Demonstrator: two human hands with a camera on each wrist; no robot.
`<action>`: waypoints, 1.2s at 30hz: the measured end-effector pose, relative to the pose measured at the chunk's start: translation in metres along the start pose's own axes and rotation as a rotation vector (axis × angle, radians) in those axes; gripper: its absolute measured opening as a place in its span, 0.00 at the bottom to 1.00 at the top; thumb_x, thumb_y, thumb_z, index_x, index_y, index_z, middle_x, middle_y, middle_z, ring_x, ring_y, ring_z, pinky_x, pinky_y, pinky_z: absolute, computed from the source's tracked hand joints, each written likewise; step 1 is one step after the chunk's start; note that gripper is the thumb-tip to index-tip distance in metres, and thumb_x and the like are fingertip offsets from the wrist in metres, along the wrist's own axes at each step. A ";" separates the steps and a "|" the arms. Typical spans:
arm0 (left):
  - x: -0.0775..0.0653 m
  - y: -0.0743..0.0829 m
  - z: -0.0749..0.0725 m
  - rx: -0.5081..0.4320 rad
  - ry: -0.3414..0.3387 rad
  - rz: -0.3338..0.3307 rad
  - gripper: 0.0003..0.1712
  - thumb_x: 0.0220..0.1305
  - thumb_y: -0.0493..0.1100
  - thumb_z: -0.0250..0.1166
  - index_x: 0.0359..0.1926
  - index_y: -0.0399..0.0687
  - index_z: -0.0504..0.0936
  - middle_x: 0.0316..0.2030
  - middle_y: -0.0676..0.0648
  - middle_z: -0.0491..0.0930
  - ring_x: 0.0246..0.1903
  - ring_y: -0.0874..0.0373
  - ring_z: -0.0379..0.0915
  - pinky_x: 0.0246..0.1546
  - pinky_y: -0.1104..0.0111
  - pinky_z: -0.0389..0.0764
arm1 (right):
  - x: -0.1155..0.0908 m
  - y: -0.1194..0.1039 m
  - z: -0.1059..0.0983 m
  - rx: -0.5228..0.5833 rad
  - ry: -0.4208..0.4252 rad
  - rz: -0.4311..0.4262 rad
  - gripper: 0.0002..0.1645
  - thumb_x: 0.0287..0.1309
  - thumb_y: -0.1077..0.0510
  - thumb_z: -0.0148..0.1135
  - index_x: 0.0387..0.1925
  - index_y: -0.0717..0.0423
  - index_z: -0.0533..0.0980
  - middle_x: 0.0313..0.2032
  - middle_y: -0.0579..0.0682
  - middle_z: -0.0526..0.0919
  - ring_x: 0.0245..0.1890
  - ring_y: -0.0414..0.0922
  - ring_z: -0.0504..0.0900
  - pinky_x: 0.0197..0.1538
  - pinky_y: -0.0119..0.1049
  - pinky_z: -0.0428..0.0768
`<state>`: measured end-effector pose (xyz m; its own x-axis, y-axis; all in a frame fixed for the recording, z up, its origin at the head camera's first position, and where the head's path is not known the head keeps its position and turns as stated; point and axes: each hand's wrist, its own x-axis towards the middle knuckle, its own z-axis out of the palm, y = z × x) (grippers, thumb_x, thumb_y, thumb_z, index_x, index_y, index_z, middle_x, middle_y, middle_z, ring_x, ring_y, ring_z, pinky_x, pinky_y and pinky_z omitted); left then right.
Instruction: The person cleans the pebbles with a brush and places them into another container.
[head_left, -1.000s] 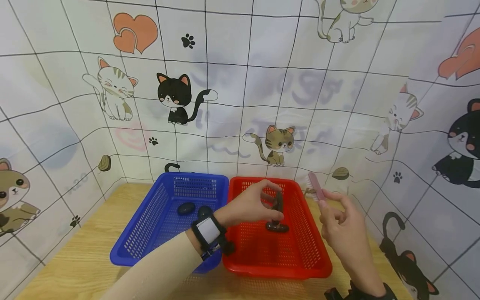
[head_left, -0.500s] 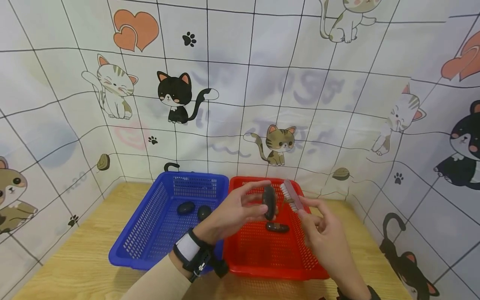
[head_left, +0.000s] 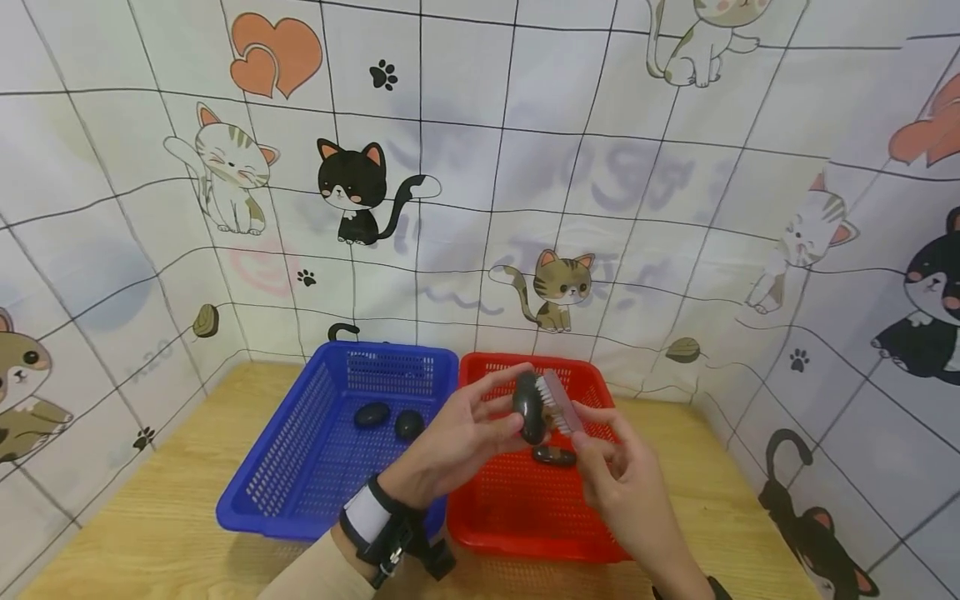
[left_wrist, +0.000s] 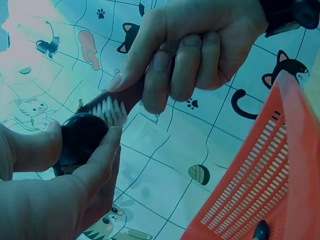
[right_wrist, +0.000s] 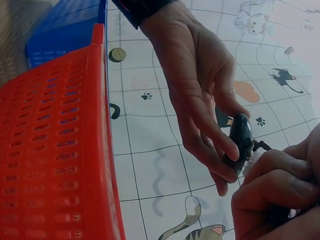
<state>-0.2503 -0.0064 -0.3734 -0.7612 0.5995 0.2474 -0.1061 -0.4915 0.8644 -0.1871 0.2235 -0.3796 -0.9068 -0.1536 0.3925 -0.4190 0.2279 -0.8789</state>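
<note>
My left hand (head_left: 461,437) holds a glossy dark stone (head_left: 529,408) between thumb and fingers, above the red basket. A small pink scrubbing brush (head_left: 561,402) with white bristles is pinched in my right hand (head_left: 626,479). Its bristles meet the stone's right side. In the left wrist view, the bristles (left_wrist: 109,111) press at the stone's edge, beside the fingertips. Brown dirt shows on the stone (right_wrist: 241,142) in the right wrist view, where my right fingers mostly hide the brush. Another dark stone (head_left: 553,456) with a brown patch lies in the red basket.
The red basket (head_left: 525,546) stands on a wooden table (head_left: 720,500) beside a blue basket (head_left: 255,521). Two dark stones, one oval (head_left: 371,416) and one rounder (head_left: 408,426), lie in the blue one. A cat-printed sheet (head_left: 465,183) surrounds the table's back and sides.
My left hand has drawn the stone leftward, away from the one lying in the red basket, and turned it. My right hand has moved left, bringing the brush from the basket's right side onto the stone.
</note>
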 end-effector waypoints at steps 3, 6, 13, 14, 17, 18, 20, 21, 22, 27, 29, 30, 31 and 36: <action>0.000 -0.001 0.001 -0.013 0.032 -0.017 0.36 0.71 0.30 0.59 0.75 0.59 0.64 0.68 0.39 0.67 0.61 0.37 0.71 0.59 0.52 0.75 | 0.000 0.002 0.004 0.022 0.000 -0.001 0.22 0.73 0.53 0.59 0.64 0.47 0.68 0.18 0.55 0.69 0.13 0.46 0.65 0.11 0.37 0.65; 0.000 -0.002 0.003 -0.028 0.063 -0.032 0.35 0.71 0.31 0.60 0.74 0.59 0.66 0.68 0.40 0.69 0.62 0.39 0.71 0.58 0.52 0.75 | 0.001 0.004 0.007 0.032 0.005 -0.014 0.22 0.73 0.55 0.58 0.64 0.48 0.68 0.18 0.55 0.69 0.12 0.45 0.65 0.11 0.37 0.65; -0.002 -0.003 0.007 -0.048 0.115 -0.041 0.32 0.71 0.33 0.61 0.73 0.56 0.68 0.65 0.39 0.72 0.60 0.40 0.73 0.57 0.54 0.76 | 0.002 0.008 0.010 0.040 0.044 0.026 0.22 0.72 0.56 0.60 0.64 0.47 0.68 0.18 0.56 0.69 0.11 0.45 0.64 0.11 0.36 0.64; -0.002 -0.003 0.008 -0.046 0.132 -0.040 0.33 0.71 0.33 0.62 0.73 0.56 0.68 0.65 0.39 0.72 0.60 0.40 0.73 0.57 0.54 0.77 | 0.002 0.008 0.010 0.036 0.053 0.039 0.22 0.72 0.55 0.60 0.64 0.46 0.69 0.18 0.56 0.70 0.11 0.45 0.64 0.11 0.35 0.63; -0.002 -0.003 0.009 -0.038 0.196 -0.033 0.33 0.70 0.33 0.63 0.73 0.56 0.67 0.63 0.38 0.74 0.58 0.40 0.75 0.55 0.55 0.78 | 0.002 0.006 0.012 0.024 0.051 0.062 0.22 0.71 0.53 0.62 0.62 0.44 0.69 0.19 0.56 0.71 0.11 0.44 0.64 0.11 0.33 0.64; -0.002 -0.003 0.009 -0.037 0.214 -0.031 0.33 0.70 0.33 0.63 0.73 0.56 0.67 0.63 0.38 0.74 0.58 0.40 0.75 0.55 0.55 0.78 | 0.002 0.006 0.013 0.026 0.046 0.064 0.22 0.70 0.52 0.62 0.62 0.44 0.69 0.19 0.56 0.71 0.11 0.44 0.64 0.12 0.33 0.63; -0.002 -0.003 0.009 -0.036 0.245 -0.035 0.34 0.69 0.33 0.63 0.72 0.57 0.68 0.63 0.38 0.74 0.57 0.40 0.76 0.54 0.55 0.78 | 0.003 0.006 0.015 0.025 0.036 0.062 0.22 0.70 0.51 0.62 0.62 0.45 0.69 0.19 0.56 0.72 0.11 0.44 0.64 0.11 0.33 0.64; -0.002 -0.003 0.009 -0.034 0.250 -0.038 0.34 0.69 0.33 0.64 0.72 0.56 0.68 0.63 0.38 0.74 0.57 0.40 0.76 0.54 0.55 0.78 | 0.004 0.006 0.016 0.027 0.031 0.057 0.22 0.70 0.51 0.62 0.62 0.45 0.69 0.19 0.56 0.72 0.11 0.45 0.63 0.11 0.33 0.64; -0.002 -0.003 0.009 -0.025 0.252 -0.044 0.34 0.69 0.33 0.64 0.72 0.56 0.68 0.62 0.38 0.75 0.58 0.41 0.76 0.54 0.55 0.79 | 0.005 0.007 0.017 0.025 0.033 0.057 0.22 0.70 0.51 0.62 0.62 0.45 0.68 0.19 0.56 0.71 0.10 0.45 0.64 0.11 0.34 0.64; -0.003 -0.005 0.010 0.004 0.245 -0.066 0.34 0.68 0.33 0.64 0.72 0.56 0.69 0.63 0.39 0.75 0.58 0.42 0.76 0.54 0.55 0.79 | 0.012 0.013 0.020 -0.002 0.066 0.063 0.21 0.71 0.51 0.61 0.62 0.43 0.68 0.17 0.55 0.71 0.10 0.45 0.64 0.12 0.34 0.64; -0.003 -0.004 0.009 0.001 0.262 -0.063 0.34 0.68 0.34 0.65 0.73 0.56 0.68 0.62 0.39 0.75 0.57 0.42 0.76 0.53 0.55 0.79 | 0.013 0.015 0.020 -0.014 0.074 0.073 0.20 0.71 0.52 0.61 0.61 0.44 0.69 0.17 0.55 0.71 0.10 0.46 0.65 0.12 0.33 0.63; -0.003 -0.004 0.009 -0.005 0.272 -0.057 0.35 0.68 0.34 0.65 0.73 0.55 0.67 0.62 0.39 0.75 0.57 0.42 0.77 0.53 0.55 0.79 | 0.013 0.015 0.020 -0.017 0.074 0.080 0.20 0.71 0.52 0.61 0.61 0.44 0.69 0.16 0.55 0.71 0.10 0.45 0.65 0.12 0.33 0.63; -0.004 -0.003 0.009 -0.010 0.283 -0.053 0.36 0.68 0.34 0.65 0.74 0.54 0.65 0.62 0.39 0.75 0.56 0.42 0.77 0.54 0.56 0.79 | 0.013 0.015 0.020 -0.021 0.073 0.083 0.20 0.71 0.51 0.62 0.60 0.43 0.69 0.16 0.55 0.71 0.10 0.46 0.65 0.12 0.33 0.63; -0.003 -0.003 0.007 -0.009 0.333 -0.031 0.38 0.69 0.36 0.64 0.76 0.52 0.62 0.62 0.39 0.75 0.56 0.43 0.77 0.54 0.57 0.79 | 0.011 0.011 0.023 -0.033 0.025 0.063 0.22 0.70 0.48 0.62 0.61 0.41 0.69 0.18 0.54 0.71 0.10 0.45 0.64 0.11 0.33 0.64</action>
<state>-0.2432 -0.0028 -0.3735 -0.9247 0.3754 0.0634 -0.1366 -0.4826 0.8651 -0.2006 0.2023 -0.3912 -0.9320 -0.1139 0.3442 -0.3624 0.2679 -0.8927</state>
